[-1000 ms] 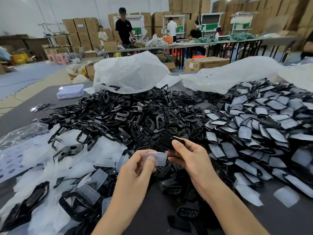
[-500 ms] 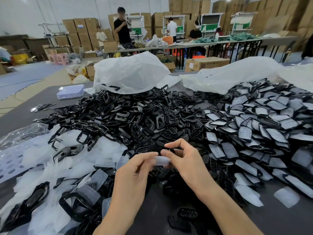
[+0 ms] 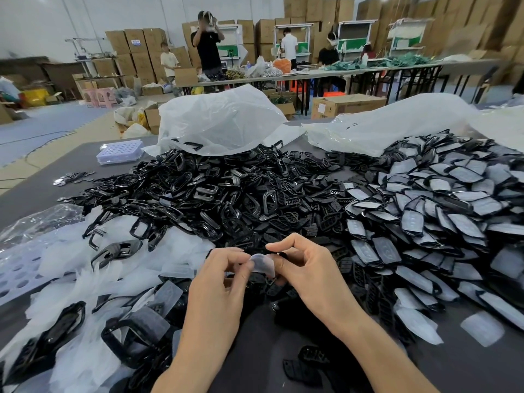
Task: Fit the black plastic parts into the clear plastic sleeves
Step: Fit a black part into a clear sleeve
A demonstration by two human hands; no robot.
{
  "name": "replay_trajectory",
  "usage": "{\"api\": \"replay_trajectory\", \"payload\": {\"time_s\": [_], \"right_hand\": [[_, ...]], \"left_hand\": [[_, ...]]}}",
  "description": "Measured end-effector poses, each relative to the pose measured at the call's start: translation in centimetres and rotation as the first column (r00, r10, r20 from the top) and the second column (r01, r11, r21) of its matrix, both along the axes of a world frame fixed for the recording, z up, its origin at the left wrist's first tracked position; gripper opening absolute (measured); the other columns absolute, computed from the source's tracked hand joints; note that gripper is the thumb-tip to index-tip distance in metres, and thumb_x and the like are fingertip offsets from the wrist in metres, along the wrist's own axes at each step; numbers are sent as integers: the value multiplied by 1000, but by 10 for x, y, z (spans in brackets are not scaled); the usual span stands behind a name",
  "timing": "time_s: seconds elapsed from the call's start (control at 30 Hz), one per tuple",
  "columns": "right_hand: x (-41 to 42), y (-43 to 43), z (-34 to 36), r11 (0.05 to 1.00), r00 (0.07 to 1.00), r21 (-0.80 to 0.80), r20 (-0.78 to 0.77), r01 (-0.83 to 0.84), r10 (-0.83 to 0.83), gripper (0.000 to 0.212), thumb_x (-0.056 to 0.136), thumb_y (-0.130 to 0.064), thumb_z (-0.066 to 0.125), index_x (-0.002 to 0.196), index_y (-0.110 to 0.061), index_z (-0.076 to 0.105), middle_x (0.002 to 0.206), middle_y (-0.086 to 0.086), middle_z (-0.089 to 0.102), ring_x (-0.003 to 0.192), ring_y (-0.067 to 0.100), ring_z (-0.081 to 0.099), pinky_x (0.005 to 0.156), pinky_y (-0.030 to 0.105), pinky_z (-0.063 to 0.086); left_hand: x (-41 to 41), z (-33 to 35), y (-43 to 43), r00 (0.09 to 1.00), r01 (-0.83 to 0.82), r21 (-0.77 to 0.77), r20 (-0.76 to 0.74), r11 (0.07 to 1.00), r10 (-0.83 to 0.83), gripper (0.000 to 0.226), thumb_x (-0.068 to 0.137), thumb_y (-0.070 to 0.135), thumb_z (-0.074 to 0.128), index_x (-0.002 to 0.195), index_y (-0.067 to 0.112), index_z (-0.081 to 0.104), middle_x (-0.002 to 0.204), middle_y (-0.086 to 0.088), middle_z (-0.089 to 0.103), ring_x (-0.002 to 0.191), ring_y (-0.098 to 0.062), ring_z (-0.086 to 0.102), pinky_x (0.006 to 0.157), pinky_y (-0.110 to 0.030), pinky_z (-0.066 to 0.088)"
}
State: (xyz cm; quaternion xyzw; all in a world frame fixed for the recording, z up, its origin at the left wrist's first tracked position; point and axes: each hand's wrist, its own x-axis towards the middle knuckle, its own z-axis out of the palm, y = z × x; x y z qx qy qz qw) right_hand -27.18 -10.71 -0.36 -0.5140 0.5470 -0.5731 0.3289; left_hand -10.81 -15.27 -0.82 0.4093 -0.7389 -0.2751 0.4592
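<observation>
My left hand (image 3: 224, 276) pinches a clear plastic sleeve (image 3: 263, 264) at the centre of the view, just above the dark table (image 3: 255, 353). My right hand (image 3: 304, 268) meets it from the right, fingers curled round a black plastic part (image 3: 282, 254) that is mostly hidden behind them and touches the sleeve's right edge. A big heap of loose black parts (image 3: 226, 194) lies beyond the hands. Empty clear sleeves (image 3: 93, 282) are piled at the left. Sleeved parts (image 3: 442, 211) are heaped at the right.
Two large white plastic bags (image 3: 221, 120) lie at the table's far side, and a blue-white tray (image 3: 120, 151) sits at the far left. A few black parts (image 3: 303, 367) lie on the table between my forearms. People work at benches among cardboard boxes (image 3: 348, 104) behind.
My right hand has come down and left with the black part until it meets the sleeve in my left hand. The part, plainly visible a second ago, is now mostly hidden.
</observation>
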Motion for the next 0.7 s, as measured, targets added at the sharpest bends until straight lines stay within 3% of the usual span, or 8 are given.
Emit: {"api": "replay_trajectory", "payload": {"time_s": [0.2,0.4,0.57,0.7], "right_hand": [[0,-1,-2,1000,999,8,-37,20,-20,8,96,-36,70,100,-42,72,87,-6,78,69,20,64,74,45,58],[0,1,-1,997,991,-3,-115,71,-71,8,96,-39,69,98,-46,71,84,-13,76,60,11,56,65,37,54],[1,3,0,996,989,-5,-125,84,-84,9,96,-37,69,97,-46,71,85,-17,76,62,1,62,63,16,49],[3,3,0,996,986,1,-140,86,-86,8,95,-40,69,97,-48,70,86,-19,75,67,29,62,66,35,54]], "left_hand": [[2,-10,-3,1000,10,74,-12,997,-9,11,93,34,65,90,44,63,79,14,69,75,-12,64,67,-26,48],[3,-12,-3,999,18,60,41,998,-21,7,93,38,63,92,45,60,75,16,68,72,-12,64,65,-27,49],[3,-10,-2,999,30,46,40,998,-32,2,92,44,58,93,43,60,76,12,69,71,-14,64,66,-27,48],[4,-9,-1,998,42,52,38,998,-44,4,92,45,57,94,43,59,75,7,69,69,-18,64,67,-34,49]]}}
